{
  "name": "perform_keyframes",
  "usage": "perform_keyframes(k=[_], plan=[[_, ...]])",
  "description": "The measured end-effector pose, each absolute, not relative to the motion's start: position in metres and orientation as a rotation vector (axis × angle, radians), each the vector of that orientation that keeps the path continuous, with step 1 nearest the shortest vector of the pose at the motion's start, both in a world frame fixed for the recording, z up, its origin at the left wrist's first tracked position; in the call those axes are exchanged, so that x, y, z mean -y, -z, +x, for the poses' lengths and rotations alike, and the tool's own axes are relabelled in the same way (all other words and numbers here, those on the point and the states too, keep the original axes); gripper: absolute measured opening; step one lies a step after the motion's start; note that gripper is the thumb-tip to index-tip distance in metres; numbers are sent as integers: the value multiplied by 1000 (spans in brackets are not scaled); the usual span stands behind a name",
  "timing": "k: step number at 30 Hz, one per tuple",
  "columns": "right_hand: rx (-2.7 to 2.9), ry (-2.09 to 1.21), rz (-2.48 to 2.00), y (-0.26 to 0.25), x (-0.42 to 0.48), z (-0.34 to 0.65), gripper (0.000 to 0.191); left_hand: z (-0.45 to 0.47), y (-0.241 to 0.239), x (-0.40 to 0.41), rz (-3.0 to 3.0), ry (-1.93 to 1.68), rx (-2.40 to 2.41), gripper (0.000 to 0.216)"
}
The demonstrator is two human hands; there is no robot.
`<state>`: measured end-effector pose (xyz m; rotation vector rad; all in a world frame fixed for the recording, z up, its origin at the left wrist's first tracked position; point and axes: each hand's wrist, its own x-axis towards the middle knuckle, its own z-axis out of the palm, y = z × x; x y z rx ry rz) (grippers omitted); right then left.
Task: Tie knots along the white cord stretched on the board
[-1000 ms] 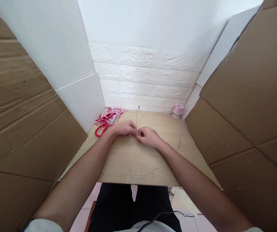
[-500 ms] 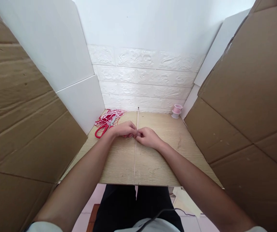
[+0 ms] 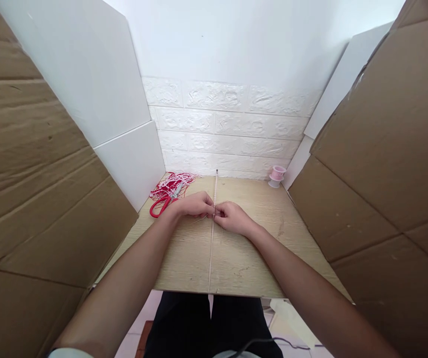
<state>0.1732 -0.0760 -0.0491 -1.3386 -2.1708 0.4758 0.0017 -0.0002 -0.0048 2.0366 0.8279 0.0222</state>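
Note:
A pale cord (image 3: 211,258) runs taut from a small dark nail (image 3: 216,171) at the back of the wooden table over its front edge. Its far part, beyond my hands, looks thicker and knotted. My left hand (image 3: 196,204) is closed in a pinch at the cord's left side. From the right, my right hand (image 3: 233,217) pinches at the same spot, fingertips almost touching the left ones. Thin loose thread ends (image 3: 200,219) stick out near the fingers. The fingers partly hide the thread between them.
Red-handled scissors (image 3: 161,204) lie by a heap of red and pink-white cords (image 3: 172,184) at the back left. Stacked spools (image 3: 276,176) with pink thread stand at the back right. Cardboard panels (image 3: 370,189) flank the table, and a white brick-patterned wall (image 3: 214,119) closes the back.
The whole view has shifted slightly, so everything sits a little lower and to the right. Both hands stay pinched at the cord, with only slight finger movement.

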Motion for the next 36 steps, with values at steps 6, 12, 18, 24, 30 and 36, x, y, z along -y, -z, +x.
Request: perform_keyframes(k=[6, 12, 18, 24, 30, 36], plan=[[2167, -503, -1329, 50, 75, 174, 15, 0, 5, -2, 2037, -15, -814, 17], [2089, -580, -1349, 49, 77, 181, 11, -5, 4, -4, 1965, -37, -759, 18], [2070, -652, -1324, 50, 74, 187, 7, -6, 3, -5, 1821, -117, -765, 18], [2073, -708, -1297, 48, 74, 190, 11, -10, 1, -7, 1826, -69, -678, 30], [2080, -714, -1292, 48, 73, 192, 12, -12, 1, -9, 1919, -27, -714, 27], [2083, -707, -1329, 48, 72, 191, 11, -13, 1, -11, 2000, 32, -701, 34]])
